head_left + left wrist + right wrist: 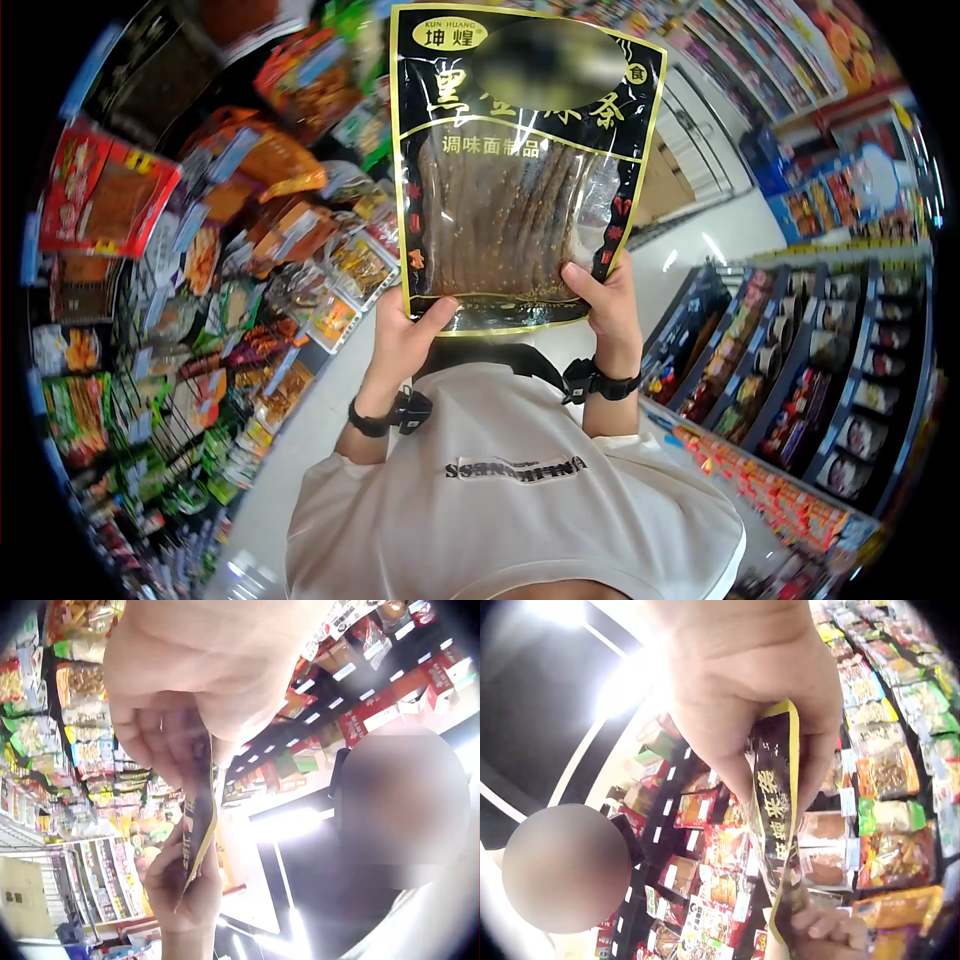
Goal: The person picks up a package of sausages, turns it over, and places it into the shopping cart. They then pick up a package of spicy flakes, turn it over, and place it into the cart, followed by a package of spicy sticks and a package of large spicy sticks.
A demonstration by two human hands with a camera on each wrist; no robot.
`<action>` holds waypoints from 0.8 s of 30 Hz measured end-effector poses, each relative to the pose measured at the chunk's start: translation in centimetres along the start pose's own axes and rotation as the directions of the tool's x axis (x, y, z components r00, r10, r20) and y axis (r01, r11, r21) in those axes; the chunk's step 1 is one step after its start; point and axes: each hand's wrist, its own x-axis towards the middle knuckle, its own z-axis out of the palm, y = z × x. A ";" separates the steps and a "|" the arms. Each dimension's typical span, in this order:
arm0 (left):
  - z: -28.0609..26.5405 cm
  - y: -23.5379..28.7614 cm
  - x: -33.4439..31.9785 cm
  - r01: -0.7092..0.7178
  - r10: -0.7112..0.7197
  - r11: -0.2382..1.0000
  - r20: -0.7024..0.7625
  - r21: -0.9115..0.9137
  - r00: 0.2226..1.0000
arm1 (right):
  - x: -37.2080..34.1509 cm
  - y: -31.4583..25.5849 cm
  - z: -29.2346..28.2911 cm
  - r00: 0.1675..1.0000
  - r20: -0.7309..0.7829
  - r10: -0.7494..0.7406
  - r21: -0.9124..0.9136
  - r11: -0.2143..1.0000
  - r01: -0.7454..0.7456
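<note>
A black, yellow-edged snack bag (500, 220) is held up in front of the chest, its clear window showing brown seasoned strips. My left hand (408, 335) pinches its lower left corner, thumb on the front face. At the lower right corner my right hand (612, 305) grips it likewise, with the other fingers behind the bag. The left wrist view shows the bag (199, 817) edge-on between the near left hand (202, 667) and the right hand (184, 892). In the right wrist view, the right hand (754, 682) holds the bag's edge (776, 772).
Packed snack racks (200, 300) line the left side, with a red packet (110, 190) hanging there. On the right stands a low shelf unit (800, 370) of packaged goods. A wire cart (690, 150) with a cardboard box is beyond the bag. Pale floor (320, 420) runs between the shelves.
</note>
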 end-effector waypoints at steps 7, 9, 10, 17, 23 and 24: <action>11.4 1.1 0.7 0.040 -0.039 0.999 0.335 0.003 0.941 | -6.1 -1.3 -14.0 0.999 -0.023 -0.023 -0.100 0.995 0.020; 14.1 0.7 0.3 0.049 -0.040 0.999 0.335 -0.019 0.941 | -7.4 -2.3 -15.9 0.999 -0.023 -0.040 -0.123 0.992 0.036; 15.1 0.6 0.1 0.053 -0.052 0.999 0.338 0.006 0.940 | -8.0 -2.7 -16.8 0.999 -0.018 -0.048 -0.137 0.990 0.045; 21.4 0.0 -0.3 0.117 -0.129 0.992 0.334 0.056 0.934 | -11.5 -3.8 -22.5 0.996 -0.090 -0.022 -0.103 0.995 0.013; 22.9 -0.2 1.7 0.178 -0.185 0.983 0.348 0.051 0.919 | -10.8 -3.8 -23.4 0.982 -0.186 0.008 -0.088 0.996 -0.025; 23.0 -0.3 2.5 0.167 -0.177 0.984 0.350 0.058 0.920 | -10.1 -3.8 -23.0 0.975 -0.223 0.020 -0.086 0.995 -0.040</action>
